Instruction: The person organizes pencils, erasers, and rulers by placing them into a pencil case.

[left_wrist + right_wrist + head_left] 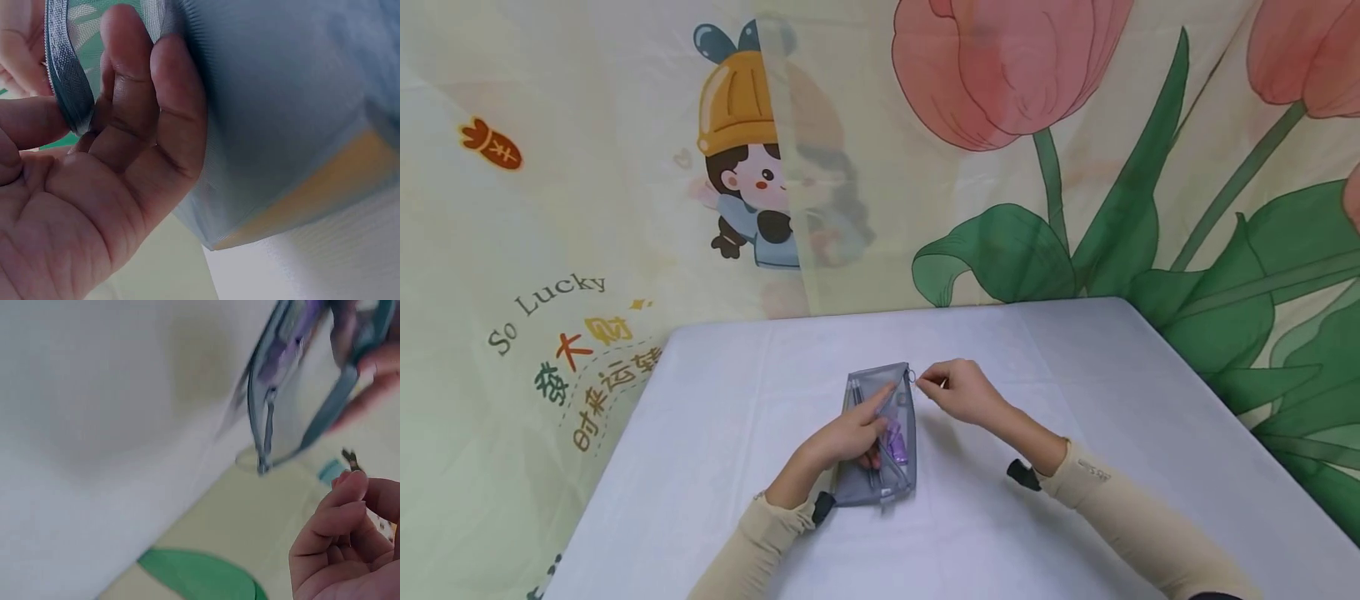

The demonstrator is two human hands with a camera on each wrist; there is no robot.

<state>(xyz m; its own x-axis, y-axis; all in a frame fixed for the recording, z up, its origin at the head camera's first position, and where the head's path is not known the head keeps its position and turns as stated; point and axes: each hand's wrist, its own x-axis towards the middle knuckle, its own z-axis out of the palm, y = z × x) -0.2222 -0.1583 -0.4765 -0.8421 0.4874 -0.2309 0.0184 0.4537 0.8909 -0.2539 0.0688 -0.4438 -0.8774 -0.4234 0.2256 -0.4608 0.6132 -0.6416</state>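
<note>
A grey mesh zip pouch [874, 493] lies on the table, its zipped edge gaping in the right wrist view. Through the mesh show a purple item [896, 442] and slim pen-like sticks [857, 393]. My left hand [848, 437] is over the pouch and pinches the zipper edge [70, 81] between thumb and fingers. Beside the pouch's far right corner, my right hand [958, 390] has its fingers curled, thumb against forefinger. A thin ring [246, 460] hangs at that corner. In the right wrist view it sits apart from the right fingertips [355, 482], which show nothing between them.
A white cloth covers the table [1037, 533]. Behind it hangs a printed backdrop [865, 283] with tulips and a cartoon figure. A yellow-orange patch [325, 181] shows along the pouch's side in the left wrist view.
</note>
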